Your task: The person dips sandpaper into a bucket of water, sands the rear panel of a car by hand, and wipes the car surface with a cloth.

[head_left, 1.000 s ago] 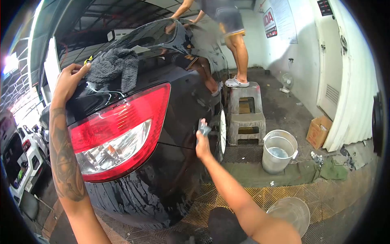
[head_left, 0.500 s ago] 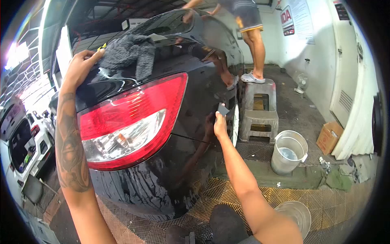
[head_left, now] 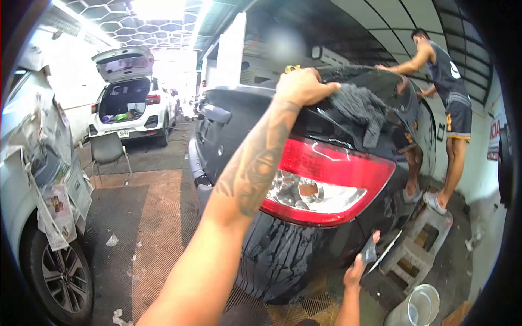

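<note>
My left hand [head_left: 307, 87] rests at the top rear edge of a wet black car [head_left: 283, 250], fingers curled round a small yellow thing [head_left: 292, 69] that is mostly hidden. Right beside its thumb lies a fluffy dark grey cloth [head_left: 356, 108], draped over the car above the red and clear tail light [head_left: 348, 168]. Lower right, my right hand [head_left: 354, 271] pinches a thin grey sheet [head_left: 369, 253] close to the car's side, below the tail light; whether the sheet touches the paint I cannot tell.
Another person [head_left: 448, 81] stands on a grey step stool [head_left: 416, 244], hands on the car's roof. A bucket [head_left: 424, 305] stands by the stool. Leftward are a masked car [head_left: 32, 179], a chair [head_left: 110, 149] and a white car [head_left: 130, 130] with its tailgate raised.
The view has swung left, bringing the white car and masked car into sight. The scene sits further right and tilted. Both hands keep their holds.
</note>
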